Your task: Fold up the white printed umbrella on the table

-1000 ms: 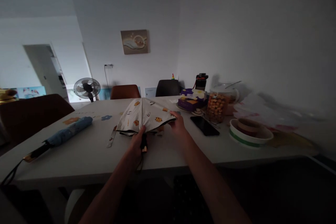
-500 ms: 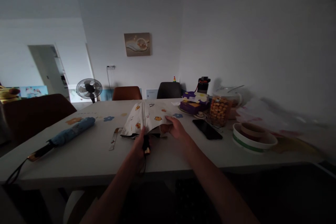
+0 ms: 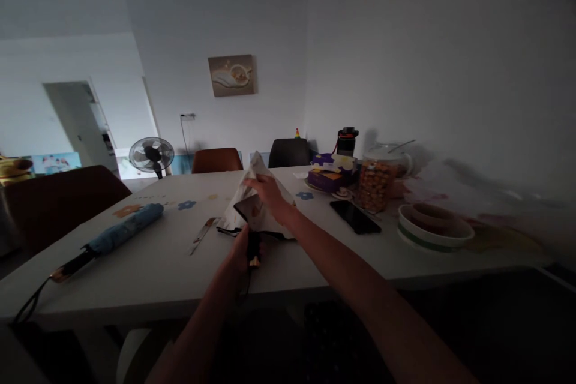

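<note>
On table (image 3: 148, 276), umbrella (image 3: 252, 207) axis runs away from person, handle nearest.

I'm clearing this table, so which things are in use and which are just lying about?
In use:
patterned umbrella, handle gripped by left hand, canopy gathered by right hand

Lying about:
blue umbrella
phone
snack jar
bowl
purple box
bottle
</note>
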The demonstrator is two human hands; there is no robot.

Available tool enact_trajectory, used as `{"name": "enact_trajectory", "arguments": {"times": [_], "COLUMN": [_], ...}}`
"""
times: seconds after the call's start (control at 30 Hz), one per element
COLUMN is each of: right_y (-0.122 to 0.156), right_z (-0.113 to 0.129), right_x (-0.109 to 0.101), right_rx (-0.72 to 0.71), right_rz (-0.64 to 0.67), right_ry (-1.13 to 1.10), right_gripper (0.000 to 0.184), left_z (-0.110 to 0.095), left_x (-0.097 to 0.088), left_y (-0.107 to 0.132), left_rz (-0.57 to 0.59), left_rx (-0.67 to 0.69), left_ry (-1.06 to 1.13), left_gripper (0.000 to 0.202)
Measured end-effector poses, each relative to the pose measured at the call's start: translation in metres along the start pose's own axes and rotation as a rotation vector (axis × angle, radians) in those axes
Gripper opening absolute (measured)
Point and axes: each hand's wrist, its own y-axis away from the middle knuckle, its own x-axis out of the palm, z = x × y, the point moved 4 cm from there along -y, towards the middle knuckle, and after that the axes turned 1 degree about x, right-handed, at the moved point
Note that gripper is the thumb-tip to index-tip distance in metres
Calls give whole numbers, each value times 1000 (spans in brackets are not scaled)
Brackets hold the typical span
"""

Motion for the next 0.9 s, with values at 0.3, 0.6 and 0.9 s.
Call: {"name": "enact_trajectory", "arguments": {"times": [0.3,0.6,0.9], "right_y": [-8,-18,-3], "right_z": [-22,-30,-30], "right_x": [28,40,25], "right_rx": [-122,-56,-155], "right_rz": [-115,-41,97], "right_ry": [346,625,279], "right_gripper": [28,25,20], "left_z": [-5,-5,5], "left_x": [9,10,5], "left_y": [8,13,1], "left_rz": [35,-34,-24], "left_rx": [-62,28,63], "left_ry": [-53,-133,-223], "left_gripper": [47,31,41]}}
